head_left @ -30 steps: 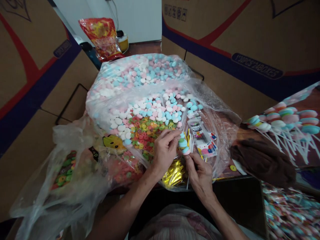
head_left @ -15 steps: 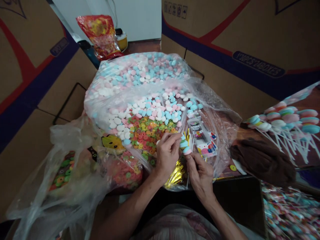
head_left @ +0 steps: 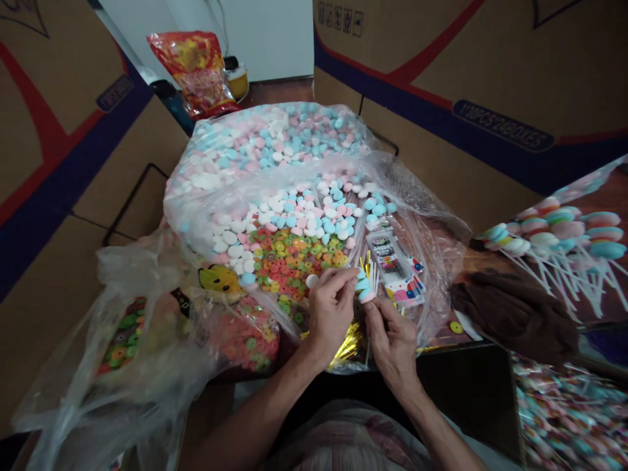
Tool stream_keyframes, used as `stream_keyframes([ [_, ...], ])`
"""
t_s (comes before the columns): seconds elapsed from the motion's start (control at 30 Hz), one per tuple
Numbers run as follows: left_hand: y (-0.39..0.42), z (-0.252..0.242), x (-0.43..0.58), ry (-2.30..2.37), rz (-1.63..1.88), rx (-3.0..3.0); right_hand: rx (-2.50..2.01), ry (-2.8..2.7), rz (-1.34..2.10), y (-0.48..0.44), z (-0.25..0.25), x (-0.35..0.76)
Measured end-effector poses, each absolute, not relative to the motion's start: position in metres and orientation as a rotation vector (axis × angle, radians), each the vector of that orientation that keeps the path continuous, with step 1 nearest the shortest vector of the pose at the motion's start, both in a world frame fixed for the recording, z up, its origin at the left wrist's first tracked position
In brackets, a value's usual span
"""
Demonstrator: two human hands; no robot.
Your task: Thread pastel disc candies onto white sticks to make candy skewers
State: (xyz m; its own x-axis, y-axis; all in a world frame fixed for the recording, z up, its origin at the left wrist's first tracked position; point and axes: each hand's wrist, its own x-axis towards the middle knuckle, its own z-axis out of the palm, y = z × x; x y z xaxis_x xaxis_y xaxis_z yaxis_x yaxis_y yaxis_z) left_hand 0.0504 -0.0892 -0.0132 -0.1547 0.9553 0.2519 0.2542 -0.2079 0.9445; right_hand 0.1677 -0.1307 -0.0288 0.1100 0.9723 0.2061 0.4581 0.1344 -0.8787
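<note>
My left hand [head_left: 332, 306] pinches the top of a small stack of pastel candy discs [head_left: 364, 288] threaded on a white stick. Just below it, my right hand [head_left: 392, 341] is closed on the lower part of that stick. Both hands hover over an open clear bag [head_left: 426, 216] holding pink, blue and white candy discs [head_left: 294, 216] and small coloured ring candies [head_left: 289, 255]. Gold twist ties [head_left: 348, 343] lie under my hands. A white disc [head_left: 312, 280] rests beside my left thumb.
Packs of printed labels [head_left: 397, 268] lie right of the stack. Finished candy sticks [head_left: 559, 235] are piled at the right above a brown cloth [head_left: 515, 317]. Another clear bag of ring candies [head_left: 127, 333] slumps at the left. Big cardboard boxes [head_left: 466, 85] wall in the area.
My hands and the candy stick have stayed almost in place; my left fingers shifted slightly on the top of the stack. The view tipped a little.
</note>
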Motion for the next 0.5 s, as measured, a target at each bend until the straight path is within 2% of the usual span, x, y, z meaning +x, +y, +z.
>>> stream_keyframes([
  [0.5,-0.083,0.001,0.028,1.392,1.382,1.213,-1.376,-1.544,0.679,-0.13,-0.032,0.167],
])
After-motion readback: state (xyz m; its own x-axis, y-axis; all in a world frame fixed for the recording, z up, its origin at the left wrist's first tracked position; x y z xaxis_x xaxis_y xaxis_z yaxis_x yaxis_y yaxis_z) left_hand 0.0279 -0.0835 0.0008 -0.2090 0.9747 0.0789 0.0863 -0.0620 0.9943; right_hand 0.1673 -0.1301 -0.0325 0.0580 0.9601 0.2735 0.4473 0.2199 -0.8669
